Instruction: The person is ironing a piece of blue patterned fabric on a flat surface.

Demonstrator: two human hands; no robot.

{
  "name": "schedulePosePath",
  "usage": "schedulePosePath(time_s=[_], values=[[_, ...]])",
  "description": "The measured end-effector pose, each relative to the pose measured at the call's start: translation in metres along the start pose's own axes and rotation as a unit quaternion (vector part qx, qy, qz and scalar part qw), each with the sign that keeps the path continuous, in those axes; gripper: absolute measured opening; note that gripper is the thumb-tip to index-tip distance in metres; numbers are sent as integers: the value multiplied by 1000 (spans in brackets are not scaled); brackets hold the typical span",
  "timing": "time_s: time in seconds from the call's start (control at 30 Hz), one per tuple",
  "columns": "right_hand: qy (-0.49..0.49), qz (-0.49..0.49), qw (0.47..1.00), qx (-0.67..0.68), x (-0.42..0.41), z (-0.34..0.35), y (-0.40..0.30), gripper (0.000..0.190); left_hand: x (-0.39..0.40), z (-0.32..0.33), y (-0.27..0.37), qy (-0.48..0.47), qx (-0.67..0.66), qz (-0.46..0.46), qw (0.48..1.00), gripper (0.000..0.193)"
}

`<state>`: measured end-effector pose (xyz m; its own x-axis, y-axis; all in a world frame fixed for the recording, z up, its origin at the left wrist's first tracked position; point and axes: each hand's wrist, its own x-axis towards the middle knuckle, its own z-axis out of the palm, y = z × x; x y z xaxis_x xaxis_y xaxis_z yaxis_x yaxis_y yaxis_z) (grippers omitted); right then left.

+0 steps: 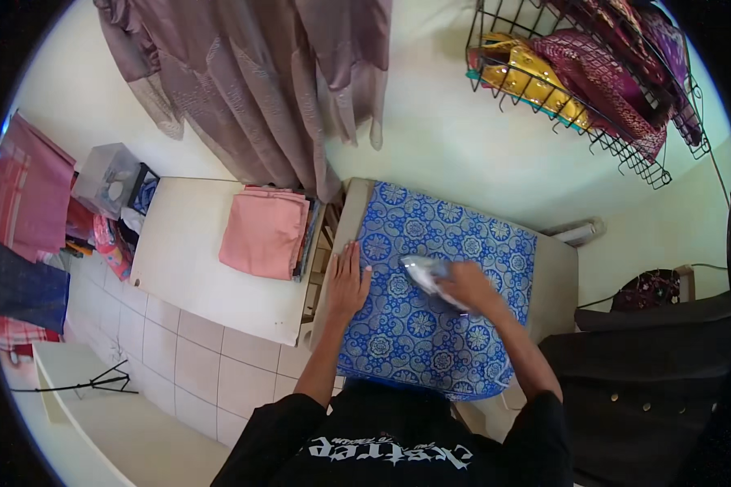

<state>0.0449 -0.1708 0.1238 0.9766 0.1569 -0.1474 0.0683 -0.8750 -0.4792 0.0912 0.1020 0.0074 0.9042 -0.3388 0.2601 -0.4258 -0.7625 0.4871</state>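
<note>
A blue cloth with a silvery floral pattern (420, 322) lies spread over a padded ironing surface (551, 280), its near end hanging over the edge. On the cloth, right of its left border, rests a clothes iron (425, 274), tip pointing up and left. My right hand (468, 286) is closed round the iron's handle, slightly blurred. My left hand (348, 283) lies flat at the left edge of the cloth, fingers extended, holding nothing.
Folded pink cloth (265, 231) tops a stack on the white table (201, 292) at left. Mauve garments (250, 91) hang above. A black wire basket (548, 79) of fabrics hangs upper right. Dark clothing (639, 377) hangs at right. A clear plastic box (109, 176) stands at far left.
</note>
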Motion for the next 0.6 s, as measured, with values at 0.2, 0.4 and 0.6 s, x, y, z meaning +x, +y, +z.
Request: schedulePosePath(time_s=[0.2,0.4,0.6], values=[[44,68,995,-65,133,60,-38,46,-5,1,4,9,12,-10,1000,79],[91,-15,988,-125,163,60,-31,44,-3,-5,0,-14,24,-19,999,81],[148,95,981,-85,177,52,-27,46,3,-7,2,-7,44,-2,999,73]])
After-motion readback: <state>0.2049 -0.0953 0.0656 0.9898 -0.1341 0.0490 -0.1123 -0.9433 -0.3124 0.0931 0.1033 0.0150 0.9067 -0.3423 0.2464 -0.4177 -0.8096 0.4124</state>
